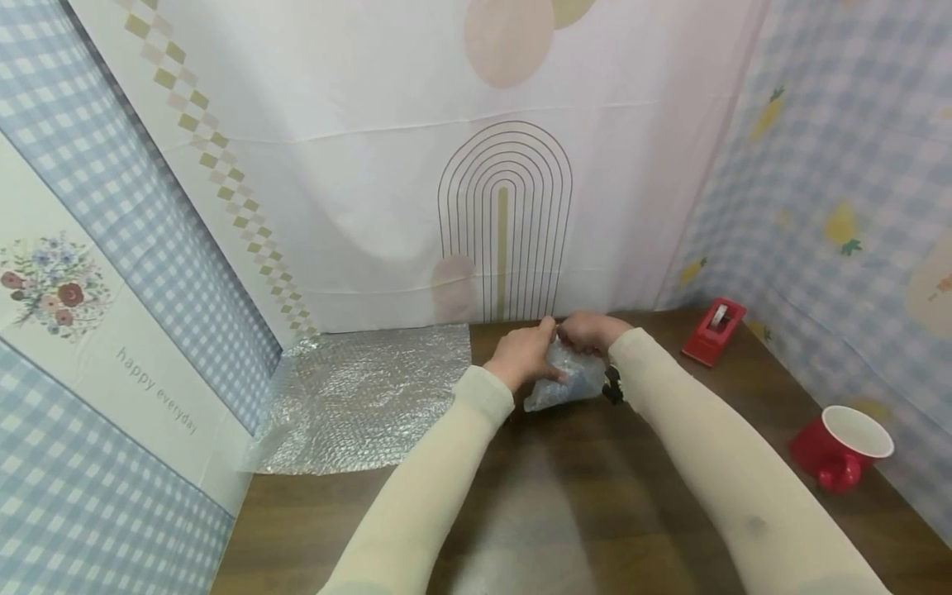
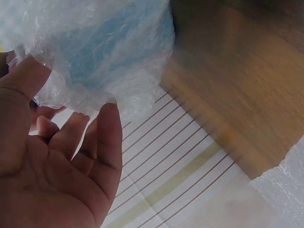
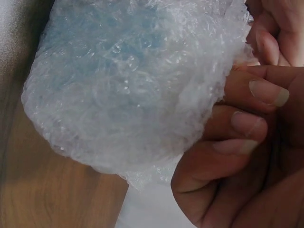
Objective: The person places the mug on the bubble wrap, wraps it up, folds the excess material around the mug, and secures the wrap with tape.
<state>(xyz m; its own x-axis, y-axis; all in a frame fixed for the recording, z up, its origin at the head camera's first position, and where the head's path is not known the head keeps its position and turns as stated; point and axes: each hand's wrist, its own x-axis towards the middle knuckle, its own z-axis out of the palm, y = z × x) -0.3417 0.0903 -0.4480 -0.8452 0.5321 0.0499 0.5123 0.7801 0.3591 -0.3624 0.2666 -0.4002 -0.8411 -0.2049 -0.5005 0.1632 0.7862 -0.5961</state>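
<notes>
A bundle of clear bubble wrap [image 1: 576, 380] with something light blue inside is between both hands, close over the table's far part. The wrapped thing's own shape is hidden by the plastic. My left hand [image 1: 523, 354] grips the bundle's upper left side; in the left wrist view its thumb [image 2: 28, 78] and a fingertip [image 2: 109, 114] press the gathered plastic. The right hand [image 1: 592, 330] has its fingers curled at the upper edge of the bundle. Seen from the right wrist, those curled fingers [image 3: 228, 142] pinch the crinkled edge of the wrap [image 3: 123, 104].
A flat sheet of bubble wrap [image 1: 364, 397] covers the left rear of the wooden table [image 1: 521, 496]. On the right are a red tape dispenser [image 1: 710, 337] and a red mug [image 1: 811, 446] with a white inside. Patterned cloths [image 1: 357, 207] hang behind and on both sides.
</notes>
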